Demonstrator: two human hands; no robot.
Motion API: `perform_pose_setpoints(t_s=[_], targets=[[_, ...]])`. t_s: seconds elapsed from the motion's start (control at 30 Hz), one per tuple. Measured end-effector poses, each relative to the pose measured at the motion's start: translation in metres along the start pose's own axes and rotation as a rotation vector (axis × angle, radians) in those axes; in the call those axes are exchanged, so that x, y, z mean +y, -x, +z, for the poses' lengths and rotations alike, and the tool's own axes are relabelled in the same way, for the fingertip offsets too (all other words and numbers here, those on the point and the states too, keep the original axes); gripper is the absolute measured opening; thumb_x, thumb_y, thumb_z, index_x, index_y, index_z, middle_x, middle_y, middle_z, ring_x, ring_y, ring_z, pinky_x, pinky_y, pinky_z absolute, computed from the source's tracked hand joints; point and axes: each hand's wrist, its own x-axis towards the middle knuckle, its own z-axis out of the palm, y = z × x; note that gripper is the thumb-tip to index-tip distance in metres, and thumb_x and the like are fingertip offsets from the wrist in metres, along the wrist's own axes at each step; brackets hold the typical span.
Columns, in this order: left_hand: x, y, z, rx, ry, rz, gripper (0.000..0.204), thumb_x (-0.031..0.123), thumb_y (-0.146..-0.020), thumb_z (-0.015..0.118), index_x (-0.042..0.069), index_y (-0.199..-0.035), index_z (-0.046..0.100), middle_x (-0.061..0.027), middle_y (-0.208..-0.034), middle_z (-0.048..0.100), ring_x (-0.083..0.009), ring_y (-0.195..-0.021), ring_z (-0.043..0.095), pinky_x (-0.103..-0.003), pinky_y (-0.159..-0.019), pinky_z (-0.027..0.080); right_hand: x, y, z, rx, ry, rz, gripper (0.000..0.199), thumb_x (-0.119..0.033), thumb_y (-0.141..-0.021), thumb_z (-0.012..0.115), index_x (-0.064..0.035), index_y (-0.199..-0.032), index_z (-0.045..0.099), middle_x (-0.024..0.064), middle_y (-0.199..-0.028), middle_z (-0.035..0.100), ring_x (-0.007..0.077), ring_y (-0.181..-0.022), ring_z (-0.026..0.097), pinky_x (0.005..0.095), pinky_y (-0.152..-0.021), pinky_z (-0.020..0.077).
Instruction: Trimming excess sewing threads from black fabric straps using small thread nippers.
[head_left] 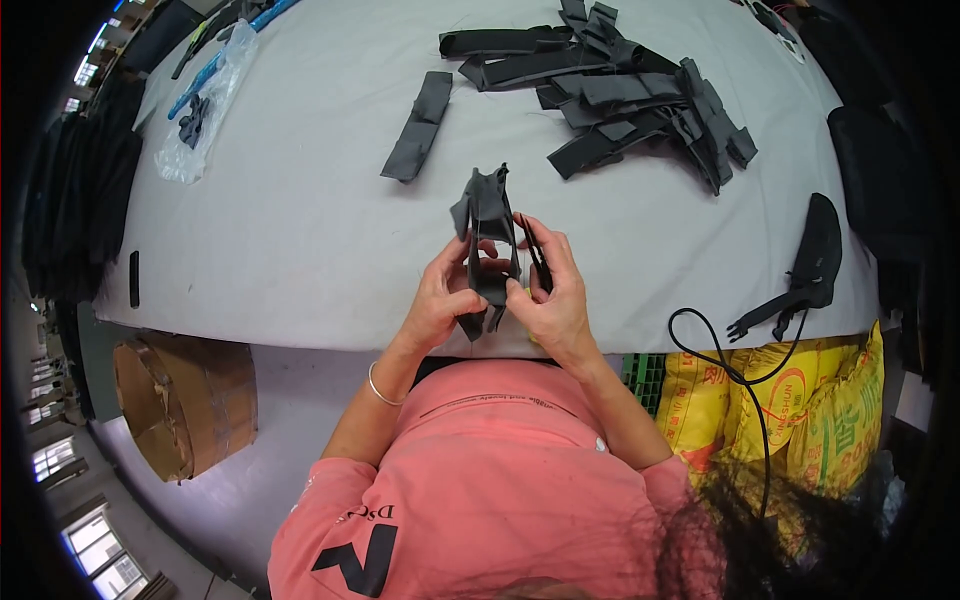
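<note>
Over the near edge of the table, my left hand point(445, 292) is closed on the left side of a black fabric piece point(491, 205). The piece is folded with a gap through its middle, and its far end stands up loosely. My right hand point(556, 300) pinches the right side of the same piece between thumb and fingers. Tucked in the right hand is a slim dark pair of thread snips point(537, 252), pointing away from me. A single flat black fabric strip point(418, 128) lies beyond my hands.
A pile of black fabric strips point(625, 90) lies at the far right. An electric cutter point(812, 262) with a black cord rests at the right edge. A clear plastic bag point(205, 120) is far left. Below the table are a cardboard drum point(190, 405) and yellow sacks point(770, 395).
</note>
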Motion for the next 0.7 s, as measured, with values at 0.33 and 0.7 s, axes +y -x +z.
perform_pose_setpoints(t_s=[0.33,0.7], targets=[[0.005,-0.003,0.012,0.15,-0.059,0.081,0.051,-0.002,-0.075,0.051,-0.004,-0.126,0.046,-0.0076,-0.114,0.051,-0.0158,-0.107,0.052,-0.027,-0.088,0.045,0.02,-0.006,-0.003,0.004,-0.26,0.057,0.056,-0.014,-0.077,0.074,0.0004,-0.126,0.05,-0.0013,-0.089,0.058,0.0027,-0.069,0.045,0.0179,-0.061,0.0391],[-0.007,-0.027,0.018,0.237,-0.342,0.001,0.06,0.022,-0.08,0.073,-0.002,-0.126,0.043,-0.008,-0.105,0.055,-0.012,-0.095,0.054,-0.026,-0.082,0.047,0.045,0.002,0.008,0.095,-0.052,0.1,0.021,-0.013,-0.085,0.065,0.0002,-0.101,0.059,0.0004,-0.071,0.057,0.0071,-0.066,0.05,0.0239,-0.062,0.0442]])
